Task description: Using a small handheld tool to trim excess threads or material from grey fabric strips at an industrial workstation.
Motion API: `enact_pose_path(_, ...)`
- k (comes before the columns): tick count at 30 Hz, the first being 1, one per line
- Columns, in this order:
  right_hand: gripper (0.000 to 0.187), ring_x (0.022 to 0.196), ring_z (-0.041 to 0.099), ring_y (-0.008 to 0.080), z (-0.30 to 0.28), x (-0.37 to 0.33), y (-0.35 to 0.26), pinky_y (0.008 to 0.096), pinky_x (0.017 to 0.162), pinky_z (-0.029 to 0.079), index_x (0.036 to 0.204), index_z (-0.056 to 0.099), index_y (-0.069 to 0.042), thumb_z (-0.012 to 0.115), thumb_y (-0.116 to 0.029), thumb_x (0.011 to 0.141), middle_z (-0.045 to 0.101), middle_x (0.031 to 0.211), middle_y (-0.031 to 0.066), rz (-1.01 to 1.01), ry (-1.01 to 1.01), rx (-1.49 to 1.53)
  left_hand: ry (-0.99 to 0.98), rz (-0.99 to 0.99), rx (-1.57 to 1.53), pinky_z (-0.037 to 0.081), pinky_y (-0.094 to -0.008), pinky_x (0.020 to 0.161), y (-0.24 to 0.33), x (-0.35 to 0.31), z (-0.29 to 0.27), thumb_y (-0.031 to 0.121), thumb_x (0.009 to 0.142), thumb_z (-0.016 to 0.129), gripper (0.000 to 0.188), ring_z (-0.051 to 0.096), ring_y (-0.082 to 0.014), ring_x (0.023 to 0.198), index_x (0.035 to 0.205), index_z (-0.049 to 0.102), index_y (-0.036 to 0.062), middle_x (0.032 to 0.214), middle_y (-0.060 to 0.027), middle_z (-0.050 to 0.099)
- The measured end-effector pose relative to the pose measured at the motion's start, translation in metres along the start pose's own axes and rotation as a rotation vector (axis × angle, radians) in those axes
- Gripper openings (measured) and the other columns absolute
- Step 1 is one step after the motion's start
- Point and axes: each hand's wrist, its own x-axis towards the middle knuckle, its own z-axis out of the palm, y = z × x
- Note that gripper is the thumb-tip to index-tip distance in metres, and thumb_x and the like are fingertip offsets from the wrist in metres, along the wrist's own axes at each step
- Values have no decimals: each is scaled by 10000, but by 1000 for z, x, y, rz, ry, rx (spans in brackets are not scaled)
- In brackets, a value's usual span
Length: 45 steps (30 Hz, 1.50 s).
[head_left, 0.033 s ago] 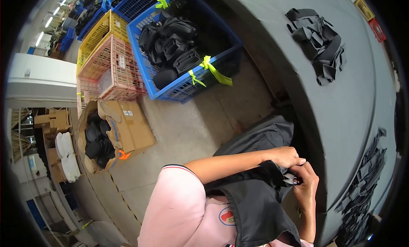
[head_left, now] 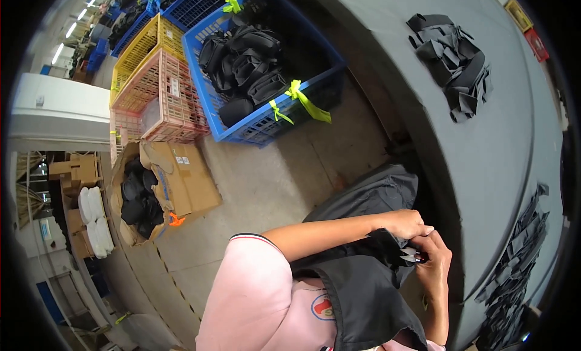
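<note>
Snips (head_left: 411,255), handles hidden, sit in curled right hand (head_left: 435,254), lower right; left hand's (head_left: 404,223) hold unclear; poses unchanged.

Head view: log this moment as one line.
left hand: closed, at black fabric | right hand: holding metal-bladed snips | hands: close together | rest: blue crate, gray table

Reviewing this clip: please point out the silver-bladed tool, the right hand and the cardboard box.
silver-bladed tool (head_left: 409,258): head view, on a blade
right hand (head_left: 434,255): head view, middle
cardboard box (head_left: 193,184): head view, brown panel
</note>
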Motion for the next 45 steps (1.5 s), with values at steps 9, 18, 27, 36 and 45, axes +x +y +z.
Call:
enact_pose_path(9, 241, 571, 531, 229, 8, -18, 5, 304, 501, 411, 757, 587, -39, 613, 109, 569, 523, 693, 80, -122, 94, -7, -12, 48, 17, 421, -332, 582, -7, -9, 11, 412, 944, 428, 528, 499, -131, 601, 710, 595, -30, 617, -58, 578)
enact_pose_path(18, 118, 543, 520, 116, 8, -61, 2, 247, 538, 421, 857, 615, -6, 585, -119, 872, 597, 682, 63, 33, 219, 172, 178, 100, 177, 413, -394, 610, 2, -22, 19, 422, 931, 423, 516, 540, -231, 621, 698, 567, -14, 653, -132, 588)
enact_pose_path(27, 238, 469, 487, 69, 38, -65, -11, 210, 438, 380, 1017, 589, 21, 482, -181, 949, 586, 623, 37, 183, 198, 423, 592, 278, 132, 435, -414, 644, 22, -48, 30, 389, 900, 485, 404, 594, -328, 723, 871, 591, 1, 726, -163, 612)
enact_pose_path(36, 216, 538, 438, 88, 47, -61, -11, 234, 494, 372, 811, 540, -1, 532, -183, 926, 489, 630, 28, 122, 326, 204, 629, 468, -3, 452, -347, 816, 12, -61, 26, 125, 843, 566, 237, 586, -251, 898, 1039, 532, -5, 971, -146, 602)
enact_pose_path(45, 143, 558, 480, 154, 47, -56, -21, 266, 540, 408, 797, 526, 1, 578, -104, 878, 526, 666, 80, -20, 359, 11, 475, 409, -87, 449, -272, 825, 22, -63, 23, 13, 869, 484, 376, 579, -142, 959, 1241, 511, 57, 1074, -101, 625)
